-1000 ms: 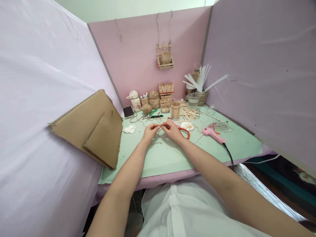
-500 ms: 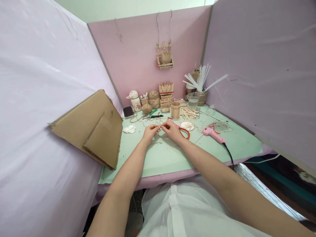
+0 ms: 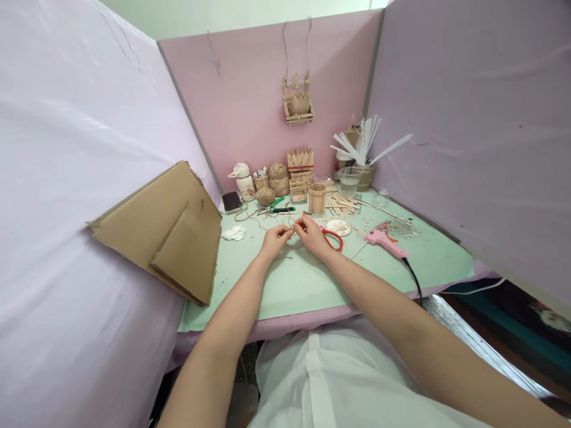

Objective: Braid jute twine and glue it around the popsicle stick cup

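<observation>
Over the middle of the pale green table, my left hand and my right hand meet at the fingertips. Both pinch a thin brown twine, most of it hidden by the fingers. Strands of it loop up behind the hands toward a twine ball. Red-handled scissors lie beside my right hand, partly covered by it. Beyond the hands are green-and-black pliers and a round cup made of wooden sticks.
A pink glue gun with a black cord lies at the right. Loose wooden sticks and a white dish are behind the scissors. Cardboard sheets lean at the left, near a crumpled white tissue. A clear water cup stands at the back.
My left hand has shifted slightly down and the fingers of both hands have changed their grip on the twine. The loose twine end below the hands has drawn in toward them.
</observation>
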Available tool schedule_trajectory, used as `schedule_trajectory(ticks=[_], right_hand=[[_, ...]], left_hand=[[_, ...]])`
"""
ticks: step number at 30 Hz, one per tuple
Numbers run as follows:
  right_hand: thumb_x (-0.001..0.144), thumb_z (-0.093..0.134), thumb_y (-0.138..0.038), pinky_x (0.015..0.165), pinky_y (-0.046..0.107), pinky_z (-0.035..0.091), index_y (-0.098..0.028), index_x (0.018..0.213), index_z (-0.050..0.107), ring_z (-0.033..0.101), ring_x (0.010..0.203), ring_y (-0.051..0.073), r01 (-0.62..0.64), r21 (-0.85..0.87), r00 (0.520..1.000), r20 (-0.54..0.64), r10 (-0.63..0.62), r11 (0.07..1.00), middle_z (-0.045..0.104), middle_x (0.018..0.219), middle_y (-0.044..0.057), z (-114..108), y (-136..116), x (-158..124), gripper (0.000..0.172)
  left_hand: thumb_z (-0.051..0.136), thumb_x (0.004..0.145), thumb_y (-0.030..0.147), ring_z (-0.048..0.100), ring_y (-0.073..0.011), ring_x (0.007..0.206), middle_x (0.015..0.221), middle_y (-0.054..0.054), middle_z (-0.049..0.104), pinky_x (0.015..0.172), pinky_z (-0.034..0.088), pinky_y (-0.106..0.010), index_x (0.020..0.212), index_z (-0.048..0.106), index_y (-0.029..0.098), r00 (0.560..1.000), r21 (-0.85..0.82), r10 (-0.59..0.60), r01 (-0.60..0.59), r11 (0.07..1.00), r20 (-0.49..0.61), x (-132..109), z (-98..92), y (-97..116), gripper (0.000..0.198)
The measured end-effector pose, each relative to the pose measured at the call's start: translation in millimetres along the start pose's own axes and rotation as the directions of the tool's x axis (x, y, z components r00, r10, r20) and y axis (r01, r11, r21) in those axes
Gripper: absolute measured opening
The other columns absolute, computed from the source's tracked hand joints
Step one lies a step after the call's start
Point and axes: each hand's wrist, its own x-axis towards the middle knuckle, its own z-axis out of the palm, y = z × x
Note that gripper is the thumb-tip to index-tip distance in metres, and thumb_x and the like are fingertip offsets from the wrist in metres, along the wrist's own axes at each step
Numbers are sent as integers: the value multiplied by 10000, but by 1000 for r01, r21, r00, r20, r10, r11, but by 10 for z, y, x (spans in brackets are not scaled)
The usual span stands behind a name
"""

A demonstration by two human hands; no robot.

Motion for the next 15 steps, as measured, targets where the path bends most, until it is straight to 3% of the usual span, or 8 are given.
schedule_trajectory(ticks=[7, 11, 15], right_hand=[[816, 415, -275, 750, 317, 385, -212, 733, 445, 477, 769, 178, -136, -51, 968, -217, 122, 989, 522, 776, 34, 19, 132, 61, 108], [810, 421, -284, 748, 316, 387, -208, 741, 455, 475, 766, 176, -162, -43, 956, -256, 146, 986, 526, 782, 35, 23, 137, 78, 108], [811, 433, -314, 715, 301, 391, -202, 740, 479, 473, 725, 161, -151, 15, 964, -219, 151, 988, 527, 756, 20, -29, 125, 85, 140]], left_hand=[[605, 711, 358, 441, -99, 559, 579, 18, 546, 556, 350, -234, 665, 604, 145, 997, 41, -7, 4, 999, 75, -39, 64, 122, 218], [610, 714, 366, 460, -96, 561, 591, 15, 556, 558, 364, -230, 666, 594, 143, 993, -14, 11, -10, 1000, 120, -23, 80, 144, 229], [619, 717, 389, 459, -90, 538, 586, 14, 565, 555, 370, -232, 708, 625, 137, 993, -86, -6, 16, 996, 118, -25, 66, 121, 252]])
